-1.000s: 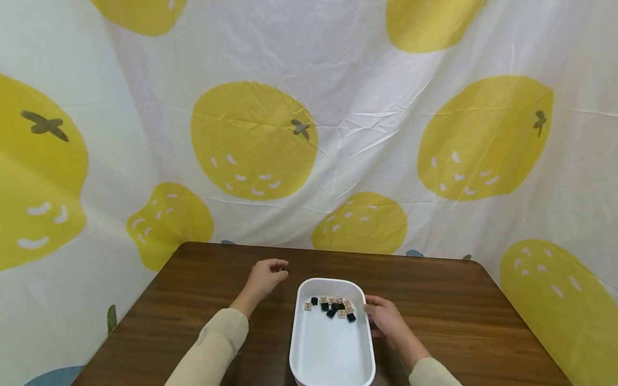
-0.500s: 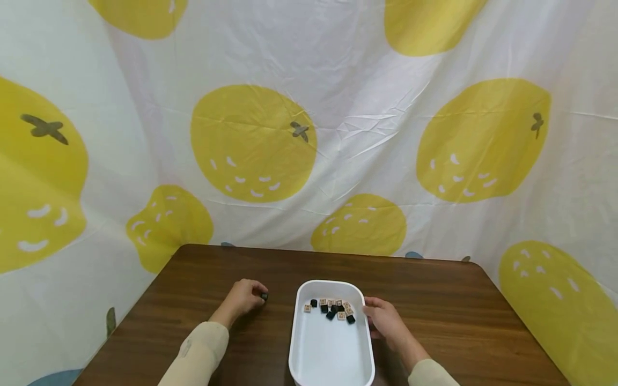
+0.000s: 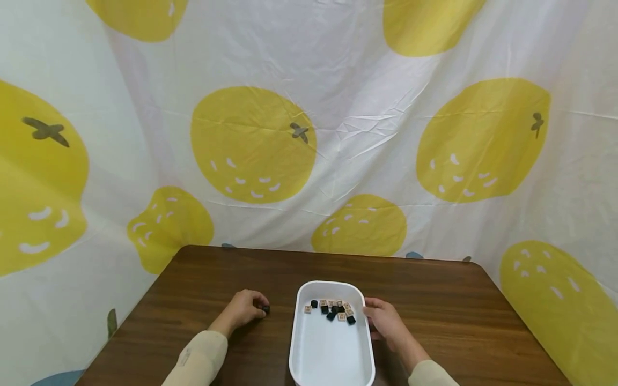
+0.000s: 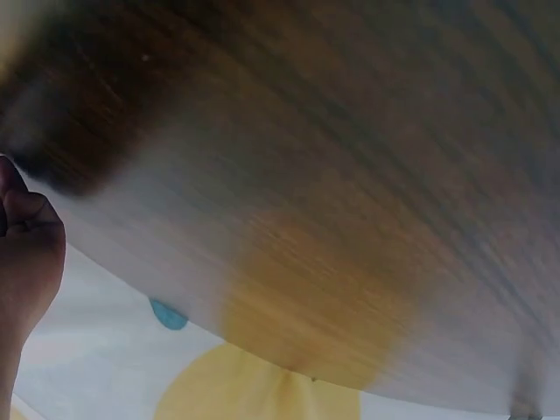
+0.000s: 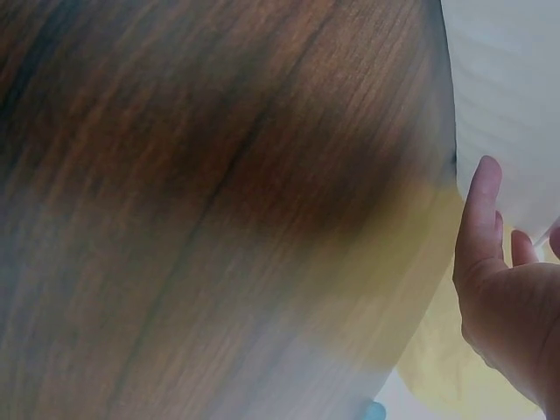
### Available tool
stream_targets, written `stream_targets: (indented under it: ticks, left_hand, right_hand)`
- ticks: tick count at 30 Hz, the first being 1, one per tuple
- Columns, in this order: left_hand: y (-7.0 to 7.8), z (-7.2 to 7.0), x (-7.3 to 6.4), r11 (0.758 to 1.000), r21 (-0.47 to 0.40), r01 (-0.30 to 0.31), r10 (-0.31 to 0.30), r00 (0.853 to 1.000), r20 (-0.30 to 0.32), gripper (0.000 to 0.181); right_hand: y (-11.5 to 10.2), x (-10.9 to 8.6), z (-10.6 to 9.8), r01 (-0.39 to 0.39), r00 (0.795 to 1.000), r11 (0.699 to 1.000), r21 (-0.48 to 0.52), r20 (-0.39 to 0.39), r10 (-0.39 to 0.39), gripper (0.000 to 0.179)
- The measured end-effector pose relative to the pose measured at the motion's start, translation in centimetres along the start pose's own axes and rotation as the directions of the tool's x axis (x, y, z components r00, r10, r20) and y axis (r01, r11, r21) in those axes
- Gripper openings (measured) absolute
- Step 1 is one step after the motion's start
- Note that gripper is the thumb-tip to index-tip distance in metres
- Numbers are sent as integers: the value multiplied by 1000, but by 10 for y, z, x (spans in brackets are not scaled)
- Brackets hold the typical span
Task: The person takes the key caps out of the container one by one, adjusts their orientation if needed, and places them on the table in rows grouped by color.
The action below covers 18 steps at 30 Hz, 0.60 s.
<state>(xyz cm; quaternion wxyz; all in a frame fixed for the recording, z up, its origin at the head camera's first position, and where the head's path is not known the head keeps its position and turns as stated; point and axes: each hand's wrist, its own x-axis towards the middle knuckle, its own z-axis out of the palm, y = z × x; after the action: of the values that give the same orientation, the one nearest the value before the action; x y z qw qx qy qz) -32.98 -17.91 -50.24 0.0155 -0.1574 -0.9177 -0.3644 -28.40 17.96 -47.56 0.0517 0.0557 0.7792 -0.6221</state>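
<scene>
My left hand (image 3: 245, 307) pinches a small black block (image 3: 266, 309) low over the table, to the left of a white tray (image 3: 333, 354). Part of the block is hidden by the fingers. At the tray's right side, my right hand (image 3: 384, 319) grips the rim with the thumb at the edge and fingers outside. Towards the far end inside lie several small black blocks (image 3: 331, 316) and several pale square pieces with orange-brown marks (image 3: 341, 317). Only part of the left hand (image 4: 26, 254) and right hand (image 5: 507, 297) shows in the wrist views.
A dark brown wooden table (image 3: 449, 316) bears the tray. Behind it and along both sides hangs a white cloth (image 3: 357, 86) printed with large yellow lemons. The table's far edge runs close to this cloth.
My left hand has moved left and towards me, down near the table, and the black block now shows at its fingertips. The right hand and tray have stayed in place.
</scene>
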Motion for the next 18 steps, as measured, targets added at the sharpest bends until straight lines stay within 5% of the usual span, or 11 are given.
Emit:
stream_targets:
  ticks: [18]
  left_hand:
    - [-4, 4, 2, 1000, 3, -14, 14, 1000, 15, 17]
  right_hand:
    - [3, 1, 0, 12, 1000, 1000, 6, -13, -12, 37]
